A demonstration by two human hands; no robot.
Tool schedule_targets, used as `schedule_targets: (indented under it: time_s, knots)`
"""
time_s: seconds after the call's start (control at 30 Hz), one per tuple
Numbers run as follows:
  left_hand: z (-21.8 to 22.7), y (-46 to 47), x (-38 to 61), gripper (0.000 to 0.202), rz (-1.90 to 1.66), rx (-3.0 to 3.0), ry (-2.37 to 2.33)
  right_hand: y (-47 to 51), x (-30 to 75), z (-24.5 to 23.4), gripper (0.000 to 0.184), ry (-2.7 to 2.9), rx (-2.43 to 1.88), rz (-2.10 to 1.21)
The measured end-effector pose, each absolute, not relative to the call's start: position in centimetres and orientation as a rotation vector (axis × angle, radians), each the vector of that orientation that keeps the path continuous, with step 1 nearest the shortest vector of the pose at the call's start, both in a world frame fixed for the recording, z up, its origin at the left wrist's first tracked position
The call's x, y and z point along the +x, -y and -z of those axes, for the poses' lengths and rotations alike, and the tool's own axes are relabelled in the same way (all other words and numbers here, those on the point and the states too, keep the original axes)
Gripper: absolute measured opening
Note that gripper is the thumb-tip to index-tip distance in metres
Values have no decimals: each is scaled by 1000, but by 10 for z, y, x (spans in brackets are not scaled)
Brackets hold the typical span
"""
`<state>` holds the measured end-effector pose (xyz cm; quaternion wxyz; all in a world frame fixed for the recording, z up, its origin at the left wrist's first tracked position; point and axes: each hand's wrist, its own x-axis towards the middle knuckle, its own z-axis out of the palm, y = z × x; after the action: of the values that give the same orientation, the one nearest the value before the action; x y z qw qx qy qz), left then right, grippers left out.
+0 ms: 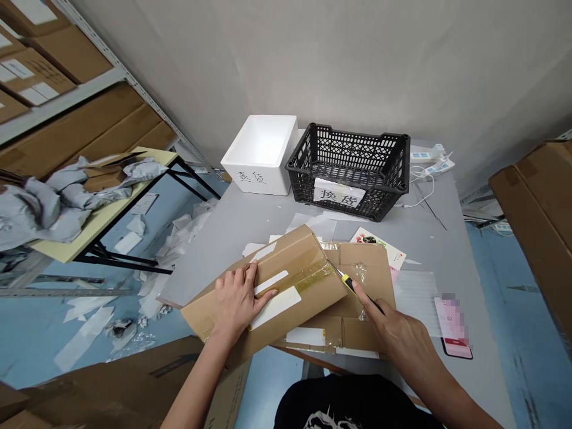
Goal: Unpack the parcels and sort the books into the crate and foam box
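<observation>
A sealed cardboard box (pixel 295 262) with clear tape and white labels lies on the grey table (pixel 250 220), on top of a flattened cardboard sheet (pixel 370 274). My left hand (pixel 236 298) rests flat on the box top, fingers spread, pressing it down. My right hand (pixel 388 328) grips a yellow-and-black utility knife (pixel 353 286). The knife's tip touches the taped seam at the box's right end.
At the table's back stand a white foam box (pixel 263 155) and a black plastic crate (pixel 353 170) with a paper label. A phone (pixel 453 325) lies to the right. Cardboard boxes (pixel 540 196) flank both sides. A side table (pixel 89 202) holds grey wrapping; paper scraps litter the floor.
</observation>
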<state>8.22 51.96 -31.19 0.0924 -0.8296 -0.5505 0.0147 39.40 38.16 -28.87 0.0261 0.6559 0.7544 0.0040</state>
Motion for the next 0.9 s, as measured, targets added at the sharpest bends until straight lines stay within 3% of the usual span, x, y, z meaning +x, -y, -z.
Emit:
schedule_targets:
  time_s: [0.5, 0.63, 0.77, 0.9]
  knots:
    - [312, -527, 81, 78, 46, -2494, 1643, -357, 384, 301, 97, -2240, 2113, 35]
    - [313, -525, 80, 79, 28, -2505, 1625, -349, 389, 301, 80, -2281, 2188, 125]
    - [311, -532, 75, 73, 27, -2471, 1695, -337, 407, 295, 52, -2327, 2389, 532]
    - [303, -546, 78, 71, 22, -2336, 1893, -350, 396, 307, 46, -1980, 2839, 1579]
